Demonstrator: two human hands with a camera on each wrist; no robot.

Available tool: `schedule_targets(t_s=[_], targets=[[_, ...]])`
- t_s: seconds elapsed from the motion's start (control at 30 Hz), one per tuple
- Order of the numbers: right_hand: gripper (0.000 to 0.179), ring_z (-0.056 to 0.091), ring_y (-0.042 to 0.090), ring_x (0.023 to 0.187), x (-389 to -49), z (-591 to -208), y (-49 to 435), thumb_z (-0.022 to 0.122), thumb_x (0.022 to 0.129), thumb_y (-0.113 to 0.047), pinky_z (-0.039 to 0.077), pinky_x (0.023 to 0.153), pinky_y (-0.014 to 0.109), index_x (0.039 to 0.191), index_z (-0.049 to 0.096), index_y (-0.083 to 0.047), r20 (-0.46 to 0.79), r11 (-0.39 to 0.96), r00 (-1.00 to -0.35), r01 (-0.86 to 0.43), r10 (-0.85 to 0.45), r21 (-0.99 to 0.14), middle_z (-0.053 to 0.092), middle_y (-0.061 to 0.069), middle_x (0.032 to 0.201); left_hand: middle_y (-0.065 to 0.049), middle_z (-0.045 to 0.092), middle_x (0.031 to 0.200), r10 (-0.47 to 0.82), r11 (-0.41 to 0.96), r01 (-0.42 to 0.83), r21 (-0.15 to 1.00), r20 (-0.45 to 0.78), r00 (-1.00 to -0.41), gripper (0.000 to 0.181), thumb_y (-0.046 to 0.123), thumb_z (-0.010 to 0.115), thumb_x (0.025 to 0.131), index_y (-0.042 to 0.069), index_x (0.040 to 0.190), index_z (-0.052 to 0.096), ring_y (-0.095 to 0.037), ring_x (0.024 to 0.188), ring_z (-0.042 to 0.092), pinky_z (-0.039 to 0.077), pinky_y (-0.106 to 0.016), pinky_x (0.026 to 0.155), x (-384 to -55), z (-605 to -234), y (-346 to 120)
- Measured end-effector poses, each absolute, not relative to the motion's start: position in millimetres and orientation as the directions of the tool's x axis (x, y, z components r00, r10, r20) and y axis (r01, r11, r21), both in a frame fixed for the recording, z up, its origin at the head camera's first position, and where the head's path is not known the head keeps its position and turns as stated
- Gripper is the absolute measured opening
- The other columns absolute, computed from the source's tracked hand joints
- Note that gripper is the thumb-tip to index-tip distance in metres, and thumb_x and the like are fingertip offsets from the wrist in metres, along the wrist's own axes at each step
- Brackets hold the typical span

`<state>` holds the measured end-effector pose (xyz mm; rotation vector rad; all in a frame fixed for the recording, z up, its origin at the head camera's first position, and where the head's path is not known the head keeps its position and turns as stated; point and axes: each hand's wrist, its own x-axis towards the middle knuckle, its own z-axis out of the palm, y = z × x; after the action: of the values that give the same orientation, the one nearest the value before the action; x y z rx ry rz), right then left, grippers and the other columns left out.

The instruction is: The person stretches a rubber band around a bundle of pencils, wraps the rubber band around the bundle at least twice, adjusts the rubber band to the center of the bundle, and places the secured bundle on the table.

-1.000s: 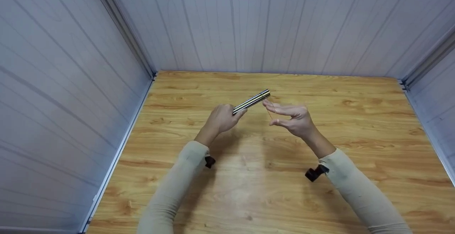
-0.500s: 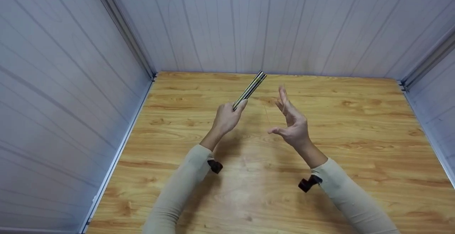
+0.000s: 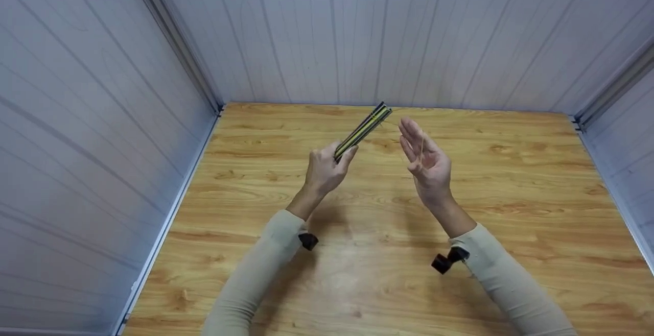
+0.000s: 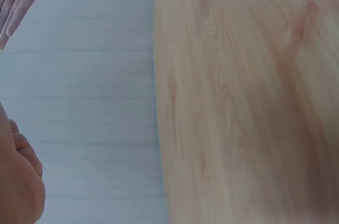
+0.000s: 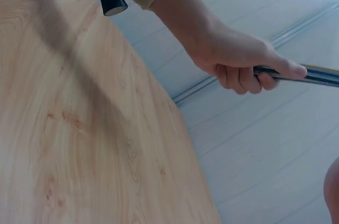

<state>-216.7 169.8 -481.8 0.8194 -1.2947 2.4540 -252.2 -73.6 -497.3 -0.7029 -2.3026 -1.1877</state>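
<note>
In the head view my left hand (image 3: 327, 167) grips the near end of a bundle of slim striped pencils (image 3: 365, 129), dark with yellow and silver, tilted up and away to the right. From the right wrist view, the fingers of my left hand (image 5: 238, 65) curl round the bundle (image 5: 323, 75), thumb along it. My right hand (image 3: 429, 167) is raised beside the far end, palm inward, fingers extended. A thin yellowish rubber band (image 3: 422, 144) stretches across its fingers and thumb. Another faint strand runs near the bundle's tip; where it attaches is too fine to tell.
A wood-grain tabletop (image 3: 352, 280) lies beneath both hands. Pale panelled walls stand at the back (image 3: 306, 34), left (image 3: 92, 121) and right. A small black camera mount hangs below each sleeve cuff, the right one (image 3: 443, 262) sticking out more.
The bundle has tipped to point further upward and away. My right hand has drawn back from its tip, spread its fingers, then turned so the palm shows, bringing its thumb nearer the fingers.
</note>
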Motion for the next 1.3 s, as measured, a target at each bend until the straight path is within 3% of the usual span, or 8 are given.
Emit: schedule_targets(t_s=[0.13, 0.23, 0.33, 0.43, 0.67, 0.77, 1.0, 1.3], targets=[[0.079, 0.067, 0.017, 0.148, -222.5, -481.5, 179.8, 0.097, 0.089, -0.029, 0.052, 0.125, 0.03, 0.154, 0.064, 0.002, 0.582, -0.561, -0.809, -0.446, -0.08, -0.697, 0.072, 0.007, 0.155, -0.004, 0.05, 0.058, 0.397, 0.605, 0.741, 0.29, 0.697, -0.597, 0.037, 0.026, 0.076, 0.108, 0.003, 0.085, 0.058, -0.003, 0.054, 0.027, 0.026, -0.021, 0.05, -255.5, -495.4, -87.2], [0.07, 0.07, 0.013, 0.142, -225.9, -480.8, 190.8, 0.098, 0.087, -0.025, 0.056, 0.121, 0.03, 0.148, 0.071, -0.003, 0.57, -0.446, -0.809, -0.46, -0.147, -0.768, 0.076, 0.0, 0.15, -0.003, 0.053, 0.057, 0.509, 0.661, 0.749, 0.05, 0.703, -0.496, 0.044, 0.035, 0.083, 0.104, 0.006, 0.084, 0.055, -0.004, 0.054, 0.027, 0.027, -0.023, 0.048, -258.8, -489.8, -98.5], [0.07, 0.069, 0.008, 0.14, -228.0, -477.6, 202.3, 0.098, 0.086, -0.014, 0.058, 0.117, 0.028, 0.148, 0.069, 0.003, 0.547, -0.25, -0.802, -0.493, -0.24, -0.833, 0.077, -0.006, 0.148, 0.0, 0.053, 0.056, 0.588, 0.665, 0.741, -0.093, 0.677, -0.442, 0.048, 0.039, 0.088, 0.098, 0.009, 0.083, 0.054, -0.005, 0.054, 0.027, 0.031, -0.027, 0.045, -259.9, -481.3, -107.0], [0.073, 0.07, 0.004, 0.138, -230.2, -473.6, 210.6, 0.096, 0.083, -0.002, 0.06, 0.112, 0.024, 0.146, 0.064, 0.014, 0.539, -0.084, -0.783, -0.542, -0.311, -0.836, 0.077, -0.009, 0.146, 0.0, 0.055, 0.056, 0.651, 0.646, 0.745, -0.167, 0.631, -0.423, 0.048, 0.041, 0.088, 0.097, 0.01, 0.083, 0.055, -0.006, 0.053, 0.029, 0.037, -0.03, 0.044, -259.1, -473.1, -110.5], [0.059, 0.074, -0.001, 0.125, -234.3, -471.4, 207.7, 0.094, 0.078, 0.013, 0.061, 0.106, 0.019, 0.132, 0.07, 0.02, 0.586, 0.035, -0.718, -0.643, -0.376, -0.765, 0.078, -0.015, 0.134, 0.0, 0.059, 0.056, 0.688, 0.644, 0.727, -0.237, 0.594, -0.417, 0.049, 0.047, 0.086, 0.099, 0.011, 0.082, 0.058, -0.008, 0.05, 0.034, 0.041, -0.03, 0.044, -256.6, -466.7, -109.6], [0.052, 0.073, -0.003, 0.12, -233.2, -473.5, 204.5, 0.092, 0.08, 0.015, 0.061, 0.103, 0.017, 0.127, 0.071, 0.021, 0.581, 0.044, -0.735, -0.633, -0.349, -0.773, 0.078, -0.017, 0.129, 0.0, 0.06, 0.057, 0.683, 0.644, 0.729, -0.234, 0.606, -0.408, 0.049, 0.048, 0.087, 0.098, 0.011, 0.082, 0.058, -0.009, 0.047, 0.04, 0.042, -0.031, 0.044, -256.3, -467.5, -109.5], [0.039, 0.074, -0.003, 0.109, -230.7, -476.6, 200.3, 0.088, 0.084, 0.018, 0.063, 0.094, 0.016, 0.12, 0.073, 0.019, 0.538, 0.061, -0.79, -0.577, -0.294, -0.815, 0.077, -0.022, 0.121, -0.001, 0.061, 0.058, 0.695, 0.634, 0.741, -0.22, 0.581, -0.423, 0.048, 0.048, 0.084, 0.101, 0.01, 0.085, 0.058, -0.009, 0.051, 0.035, 0.041, -0.031, 0.045, -254.8, -463.3, -111.2], [0.024, 0.074, 0.0, 0.095, -232.1, -480.6, 198.5, 0.079, 0.091, 0.021, 0.065, 0.083, 0.017, 0.114, 0.071, 0.019, 0.513, -0.029, -0.806, -0.529, -0.295, -0.848, 0.076, -0.011, 0.11, -0.001, 0.061, 0.058, 0.71, 0.624, 0.765, -0.162, 0.528, -0.466, 0.047, 0.047, 0.08, 0.104, 0.01, 0.084, 0.058, -0.008, 0.052, 0.035, 0.038, -0.031, 0.046, -250.2, -451.4, -109.6]])
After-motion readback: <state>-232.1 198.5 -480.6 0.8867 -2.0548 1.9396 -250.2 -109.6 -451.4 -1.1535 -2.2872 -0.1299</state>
